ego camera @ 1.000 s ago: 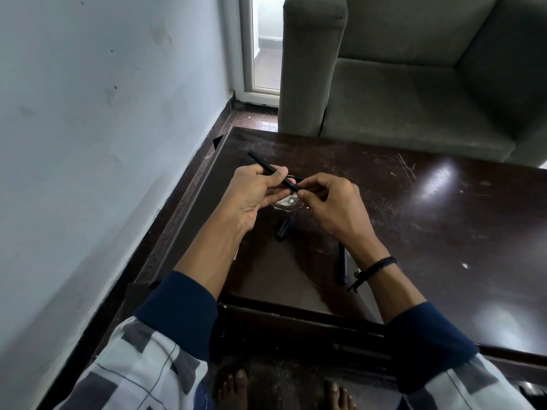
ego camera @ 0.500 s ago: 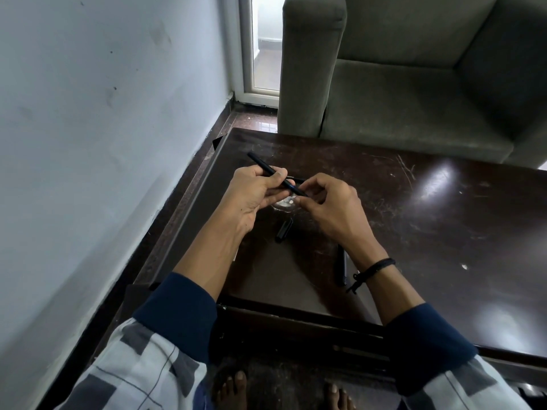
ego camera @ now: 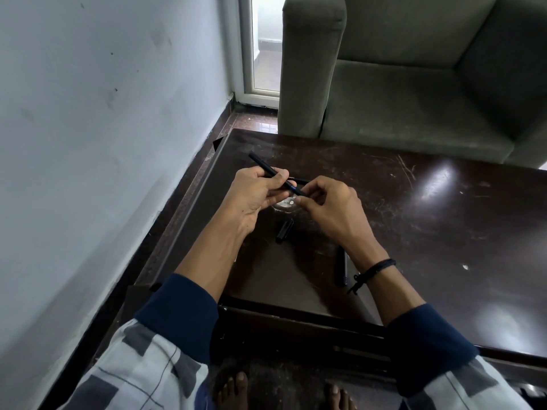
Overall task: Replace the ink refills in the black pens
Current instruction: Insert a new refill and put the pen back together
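My left hand (ego camera: 254, 193) grips a slim black pen barrel (ego camera: 263, 166) that slants up and to the left above the dark table (ego camera: 429, 220). My right hand (ego camera: 331, 211) pinches the barrel's near end, where a short bluish refill section (ego camera: 293, 188) shows between the fingertips. A black pen cap (ego camera: 284, 231) lies on the table below both hands. Another black pen (ego camera: 341, 266) lies beside my right wrist, partly hidden by it. A further dark pen part (ego camera: 300, 181) shows just behind my fingers.
A small shiny round patch (ego camera: 285, 205) lies on the table under my hands. A grey-green sofa (ego camera: 414, 93) stands past the table's far edge. A pale wall (ego camera: 88, 143) runs close along the left. My bare feet (ego camera: 233, 389) are under the table's near edge.
My right fingers have shifted slightly along the pen's near end, and a bit of bluish refill now shows there. The left hand keeps the barrel nearly still.
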Demonstrator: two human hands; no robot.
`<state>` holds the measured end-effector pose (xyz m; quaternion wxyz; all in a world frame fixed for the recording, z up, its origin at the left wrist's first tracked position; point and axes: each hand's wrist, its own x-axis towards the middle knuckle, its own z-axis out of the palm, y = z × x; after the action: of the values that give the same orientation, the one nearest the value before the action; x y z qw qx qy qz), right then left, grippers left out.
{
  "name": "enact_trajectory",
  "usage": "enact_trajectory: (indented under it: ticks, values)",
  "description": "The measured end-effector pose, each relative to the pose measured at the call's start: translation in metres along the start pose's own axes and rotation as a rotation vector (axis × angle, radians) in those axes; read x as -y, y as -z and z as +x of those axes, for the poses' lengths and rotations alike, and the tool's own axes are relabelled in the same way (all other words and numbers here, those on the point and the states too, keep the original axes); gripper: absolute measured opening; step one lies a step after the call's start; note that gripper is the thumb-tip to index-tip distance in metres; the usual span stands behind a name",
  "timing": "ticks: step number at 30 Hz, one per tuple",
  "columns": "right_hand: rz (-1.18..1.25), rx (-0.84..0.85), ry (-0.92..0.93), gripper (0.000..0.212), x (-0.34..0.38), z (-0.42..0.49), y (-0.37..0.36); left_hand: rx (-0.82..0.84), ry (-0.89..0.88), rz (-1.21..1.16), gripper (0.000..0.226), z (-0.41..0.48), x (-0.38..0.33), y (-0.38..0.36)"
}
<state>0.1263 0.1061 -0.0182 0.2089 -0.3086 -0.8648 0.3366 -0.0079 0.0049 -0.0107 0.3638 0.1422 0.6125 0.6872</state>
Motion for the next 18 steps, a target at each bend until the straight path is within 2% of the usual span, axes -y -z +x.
enact_trajectory:
  ticks: [3,8,13,18]
  values:
    - [-0.016,0.012,-0.004,0.011,0.0014,-0.0001,-0.0007,-0.005,0.0,0.005,0.012,0.0009,0.0003,0.0004]
    - [-0.013,0.015,0.012,0.024,0.0007,-0.0012,-0.0002,-0.009,-0.004,-0.009,0.012,0.0002,-0.0004,0.0009]
    - [-0.04,0.0,-0.009,0.006,-0.0002,-0.0007,-0.0018,-0.009,0.006,-0.02,0.011,-0.0003,-0.0005,0.0]
    - [-0.039,-0.008,0.01,0.018,0.0011,-0.0016,-0.0013,-0.024,-0.005,-0.025,0.008,0.0012,-0.0003,0.0009]
